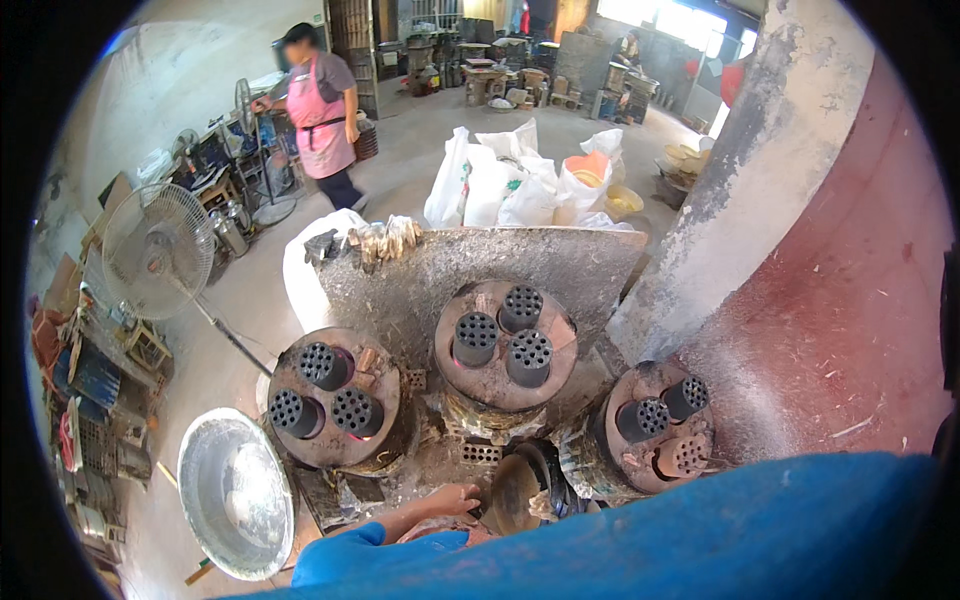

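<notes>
My left hand (452, 500) reaches in low at the centre, its fingers loosely bent and slightly apart, with nothing visible in them. Right of its fingertips is a round brown pan-like vessel (515, 492). A small pale, ragged thing (541, 506) lies against that vessel; what it is I cannot make out. Beyond are three round stoves: the left (340, 390) and middle (490, 383) each hold three black honeycomb briquettes, with a red glow at the left one. The right stove (622, 460) has two black briquettes and a burnt, pinkish-tan one (684, 455). My right hand does not show.
A large metal basin (190, 478) stands at the left. Worn gloves (385, 240) hang over a grey board (480, 262) behind the stoves, with white sacks (490, 185) beyond. A standing fan (155, 250) is at the left; a person in a pink apron (322, 115) is farther back.
</notes>
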`<state>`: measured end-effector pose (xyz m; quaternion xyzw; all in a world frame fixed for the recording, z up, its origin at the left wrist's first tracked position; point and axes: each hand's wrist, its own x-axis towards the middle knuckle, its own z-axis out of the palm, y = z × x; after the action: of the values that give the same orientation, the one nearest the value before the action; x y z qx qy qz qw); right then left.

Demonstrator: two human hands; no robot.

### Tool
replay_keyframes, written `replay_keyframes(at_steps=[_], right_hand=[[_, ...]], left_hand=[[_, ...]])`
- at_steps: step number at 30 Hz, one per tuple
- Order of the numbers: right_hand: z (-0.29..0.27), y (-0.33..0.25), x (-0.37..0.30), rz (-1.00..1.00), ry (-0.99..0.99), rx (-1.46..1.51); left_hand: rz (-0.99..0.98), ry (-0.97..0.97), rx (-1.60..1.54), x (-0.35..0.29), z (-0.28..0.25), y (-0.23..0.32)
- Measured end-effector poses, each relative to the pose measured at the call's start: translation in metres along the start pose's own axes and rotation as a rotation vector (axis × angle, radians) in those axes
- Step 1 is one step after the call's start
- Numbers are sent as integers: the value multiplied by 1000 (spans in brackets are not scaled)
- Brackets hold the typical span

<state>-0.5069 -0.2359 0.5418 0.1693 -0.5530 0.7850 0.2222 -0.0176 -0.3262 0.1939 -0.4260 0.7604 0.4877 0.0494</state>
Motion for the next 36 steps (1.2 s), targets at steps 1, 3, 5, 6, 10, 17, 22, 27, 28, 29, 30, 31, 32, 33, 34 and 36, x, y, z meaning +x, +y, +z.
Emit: replay_keyframes(at_steps=[1,3,5,6,10,17,22,27,28,29,30,31,32,33,34,36], right_hand=[[-1,-28,-6,-58,30,-18],[-15,-75,-16,-160,77,-67],[-31,-102,-25,-237,60,-121],[-45,-114,-29,-264,50,-146],[-148,-171,-58,-314,75,-307],[-421,-224,-197,-63,423,-718],[-616,-267,-372,51,876,-566],[-743,-315,-518,53,1384,-1133],[-760,-326,-540,256,1487,-1381],[-778,-329,-555,-33,1490,-1120],[-794,-329,-568,-310,1467,-843],[-809,-336,-579,-143,1602,-1076],[-822,-340,-589,-88,1640,-1245],[-835,-344,-597,1,1726,-1376],[-845,-346,-602,33,1750,-1516],[-854,-344,-610,-1,1630,-1542]], left_hand=[[27,-6,-6,3,-3,5],[120,-24,-36,13,-10,13],[167,-89,20,25,-16,24],[171,-151,61,28,-15,31],[244,-230,99,35,-3,50],[508,-461,227,53,90,20],[560,-626,487,-8,179,58],[642,-837,712,-102,263,130],[722,-864,690,-115,274,138],[689,-915,655,-123,283,144],[717,-918,705,-129,289,147],[755,-928,735,-133,295,151],[760,-929,799,-137,300,153],[839,-926,827,-140,301,154],[838,-930,873,-142,302,155],[880,-905,834,-145,300,156]])
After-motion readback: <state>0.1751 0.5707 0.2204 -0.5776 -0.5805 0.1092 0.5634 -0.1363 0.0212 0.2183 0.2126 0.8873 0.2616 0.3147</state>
